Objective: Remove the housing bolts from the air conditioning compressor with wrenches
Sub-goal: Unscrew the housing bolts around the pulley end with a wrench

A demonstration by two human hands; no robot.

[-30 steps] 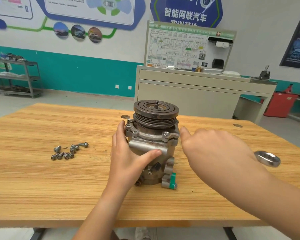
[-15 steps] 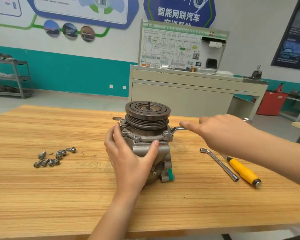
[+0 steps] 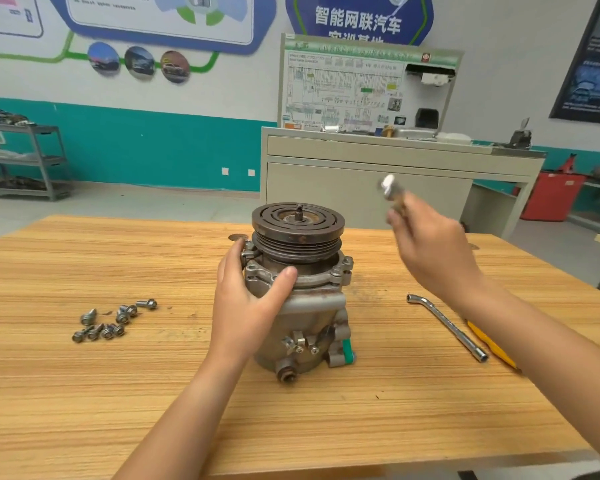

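Observation:
The air conditioning compressor (image 3: 309,317) stands upright on the wooden table (image 3: 84,393), its dark grooved pulley (image 3: 298,223) on top. My left hand (image 3: 246,303) clasps the housing's left side, thumb across the flange. My right hand (image 3: 430,251) is raised to the right of the pulley, clear of the compressor, and grips a small shiny wrench (image 3: 390,187) that is blurred by motion. Bolts still sit in the flange at the right (image 3: 347,261).
Several removed bolts (image 3: 108,322) lie in a loose pile left of the compressor. An L-shaped socket wrench (image 3: 447,327) and a yellow-handled tool (image 3: 489,344) lie on the table at the right, partly under my right forearm. A beige cabinet (image 3: 378,181) stands behind the table.
My right hand has lifted up and away from the flange's right side with the wrench in it. My left hand has stayed on the housing. The camera has moved closer.

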